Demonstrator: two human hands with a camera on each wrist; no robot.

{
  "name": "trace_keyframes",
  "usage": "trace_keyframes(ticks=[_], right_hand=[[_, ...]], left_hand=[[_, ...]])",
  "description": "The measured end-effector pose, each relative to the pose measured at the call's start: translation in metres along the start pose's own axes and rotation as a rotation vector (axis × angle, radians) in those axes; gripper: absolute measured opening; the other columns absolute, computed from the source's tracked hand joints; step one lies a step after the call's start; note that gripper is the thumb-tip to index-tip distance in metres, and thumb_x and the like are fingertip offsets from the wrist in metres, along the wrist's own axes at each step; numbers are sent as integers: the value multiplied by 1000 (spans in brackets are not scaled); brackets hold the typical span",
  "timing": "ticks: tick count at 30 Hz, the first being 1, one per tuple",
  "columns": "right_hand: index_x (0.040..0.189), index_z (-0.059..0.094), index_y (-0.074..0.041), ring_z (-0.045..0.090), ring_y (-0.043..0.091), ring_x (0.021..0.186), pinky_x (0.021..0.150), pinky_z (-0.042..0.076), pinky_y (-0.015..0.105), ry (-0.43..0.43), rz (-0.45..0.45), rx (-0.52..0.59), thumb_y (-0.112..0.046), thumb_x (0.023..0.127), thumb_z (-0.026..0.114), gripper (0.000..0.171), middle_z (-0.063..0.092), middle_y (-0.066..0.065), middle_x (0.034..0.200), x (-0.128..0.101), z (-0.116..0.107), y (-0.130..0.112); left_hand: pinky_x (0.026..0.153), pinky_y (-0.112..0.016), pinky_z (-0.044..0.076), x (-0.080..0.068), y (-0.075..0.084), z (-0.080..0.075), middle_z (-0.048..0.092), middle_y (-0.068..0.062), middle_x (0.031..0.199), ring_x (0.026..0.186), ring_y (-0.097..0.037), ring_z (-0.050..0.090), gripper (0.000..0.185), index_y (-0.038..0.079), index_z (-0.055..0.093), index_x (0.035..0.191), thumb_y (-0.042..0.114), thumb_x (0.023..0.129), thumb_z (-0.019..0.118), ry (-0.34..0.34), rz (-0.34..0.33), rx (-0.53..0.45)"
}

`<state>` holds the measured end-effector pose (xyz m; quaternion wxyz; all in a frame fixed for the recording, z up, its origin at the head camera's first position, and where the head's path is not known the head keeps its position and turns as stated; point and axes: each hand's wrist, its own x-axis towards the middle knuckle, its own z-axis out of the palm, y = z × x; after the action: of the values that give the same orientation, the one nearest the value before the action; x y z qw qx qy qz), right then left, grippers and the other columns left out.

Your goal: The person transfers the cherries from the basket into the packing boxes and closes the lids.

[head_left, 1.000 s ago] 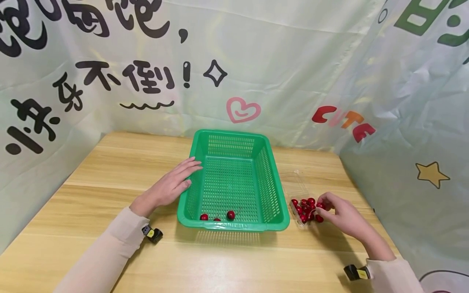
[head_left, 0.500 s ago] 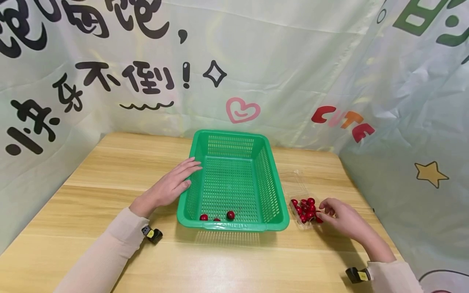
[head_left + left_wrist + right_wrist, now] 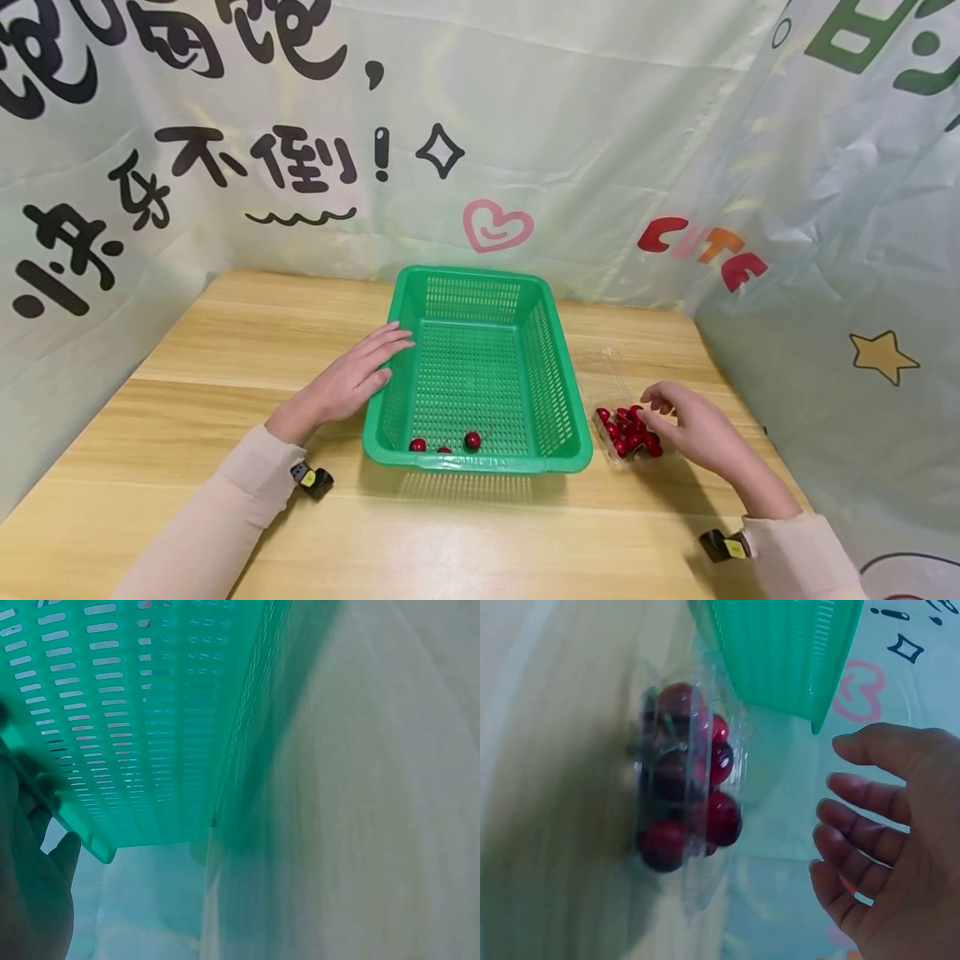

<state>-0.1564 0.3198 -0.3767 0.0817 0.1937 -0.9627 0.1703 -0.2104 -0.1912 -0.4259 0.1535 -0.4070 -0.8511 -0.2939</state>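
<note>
A green plastic basket [image 3: 471, 375] stands mid-table, with several red cherries [image 3: 472, 441] lying at its near end. My left hand [image 3: 345, 379] rests on the basket's left rim, fingers extended over the edge. To the right, a clear plastic box [image 3: 697, 877] with its transparent lid folded back holds a cluster of dark red cherries [image 3: 626, 432]. My right hand [image 3: 697, 429] hovers over the right side of this box. In the right wrist view its fingers [image 3: 859, 825] are loosely bent, apart from the cherries, and hold nothing.
The light wooden table [image 3: 465, 533] is backed by a pale printed curtain [image 3: 585, 125] that also runs along both sides. A black wrist camera [image 3: 311, 480] sits at the left cuff, another black camera [image 3: 723, 546] at the right cuff.
My right hand lowered a cherry into the clear box, let go of it, and has risen slightly to the left above the box. The left hand and basket have not moved.
</note>
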Motion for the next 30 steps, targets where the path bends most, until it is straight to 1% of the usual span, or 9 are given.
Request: trace_keyframes(ticks=[3,6,11,14,16,19,21,26,30], right_hand=[[105,64,-9,60,22,91,72,50,40,5,-41,6,-23,93,68,19,64,2,97,6,-1,-7],[105,63,-13,59,19,92,71,50,40,17,-110,18,-23,92,69,17,63,1,98,13,-2,-14],[108,62,-17,59,18,96,77,52,43,21,-219,29,-19,91,71,19,62,-4,103,26,-5,-27],[110,61,-16,59,18,97,80,52,44,15,-270,37,-17,91,71,21,61,-5,106,33,-6,-35],[111,61,-17,59,18,98,81,52,44,12,-303,36,-16,90,71,22,61,-6,106,38,-6,-40],[112,61,-16,59,17,98,83,52,43,-10,-328,35,-19,91,71,23,61,-5,106,45,-8,-49],[112,61,-15,59,17,98,84,51,43,-22,-351,31,-20,91,70,23,62,-4,106,50,-8,-55],[113,62,-9,58,18,100,87,51,42,-35,-420,45,-20,90,72,27,62,0,107,61,-9,-68],[114,61,-7,57,18,101,89,50,42,-38,-458,74,-17,89,73,30,63,4,108,70,-11,-78]], left_hand=[[116,-52,18,0,0,0,38,-14,151,146,-32,19,44,2,46,143,10,99,45,0,-1,-2],[116,-52,18,0,0,0,38,-15,151,146,-32,18,44,1,46,142,11,100,44,-2,-5,-3],[116,-52,18,0,0,0,36,-11,153,147,-30,18,44,2,46,143,11,100,43,-4,-14,-9],[117,-52,17,0,0,0,36,-10,154,147,-31,18,45,3,46,143,11,100,43,-3,-13,-11],[117,-52,17,0,0,1,37,-12,153,147,-31,18,44,3,46,143,12,100,43,-3,-9,-13],[117,-51,17,0,-1,1,38,-15,152,147,-31,18,44,3,45,144,13,101,42,-5,-6,-13],[117,-51,18,0,-1,1,38,-16,151,146,-31,18,44,3,46,144,14,101,42,-4,-3,-12],[116,-52,19,0,-1,1,37,-11,152,146,-32,19,43,3,46,143,15,102,42,2,-3,-3],[116,-52,19,0,-1,1,38,-13,152,146,-32,19,43,3,47,142,13,101,43,3,-1,-4]])
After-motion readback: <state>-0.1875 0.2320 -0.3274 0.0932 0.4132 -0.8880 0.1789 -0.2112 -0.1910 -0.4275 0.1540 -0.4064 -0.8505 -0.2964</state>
